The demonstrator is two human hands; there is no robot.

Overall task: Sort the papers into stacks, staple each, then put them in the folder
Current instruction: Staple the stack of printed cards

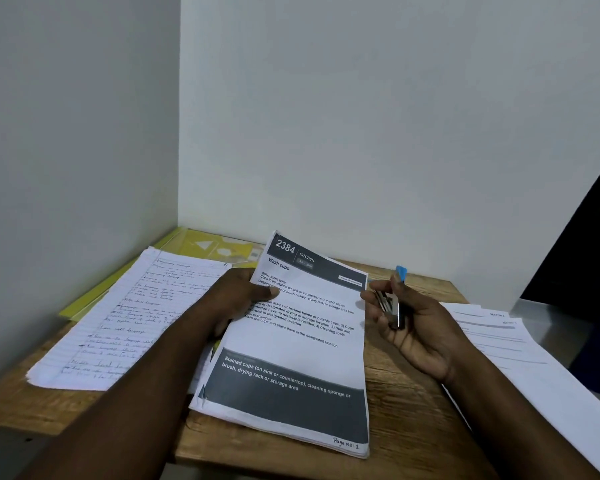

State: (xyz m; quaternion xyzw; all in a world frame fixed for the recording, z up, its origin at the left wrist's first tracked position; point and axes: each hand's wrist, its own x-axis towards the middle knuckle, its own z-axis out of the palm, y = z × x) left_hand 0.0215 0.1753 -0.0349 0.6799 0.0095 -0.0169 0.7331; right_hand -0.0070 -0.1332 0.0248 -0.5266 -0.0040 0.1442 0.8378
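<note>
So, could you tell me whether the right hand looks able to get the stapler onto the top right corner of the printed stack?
Probably yes. The right hand holds the stapler just beside that corner of the printed stack, nothing lies between them, and the left hand grips the stack's far edge.

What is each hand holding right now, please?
Left hand: closed on the printed "Wash cups" stack, thumb on top.
Right hand: closed around a small stapler with a blue end.
</note>
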